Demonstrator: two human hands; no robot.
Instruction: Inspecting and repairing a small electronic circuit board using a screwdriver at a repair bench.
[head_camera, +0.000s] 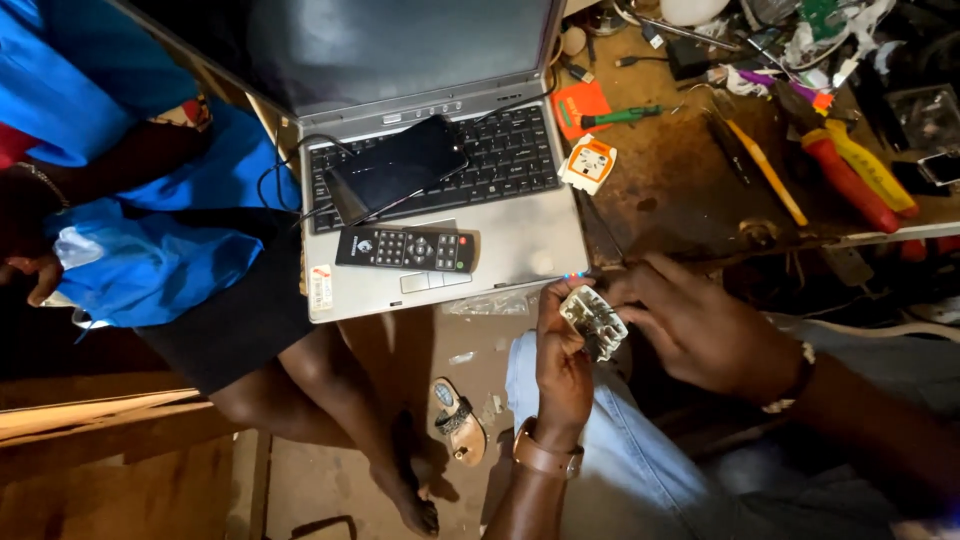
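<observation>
The laptop screen (385, 45) stands tilted at the top of the view, dark grey and unlit, with a pale glare across it. A black phone (398, 165) lies on the keyboard, its rectangular screen dark too. 1 small white sticker (320, 288) (with a red patch) sits on the silver palm rest's left corner. A clear crumpled plastic wrapper (488, 304) lies just below the laptop's front edge.

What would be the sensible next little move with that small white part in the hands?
Probably seat the tool tip more firmly. The left hand grips the small white part upright above the knee, and the right hand holds a thin tool beside its top edge; whether the tip touches yet is unclear.
</observation>
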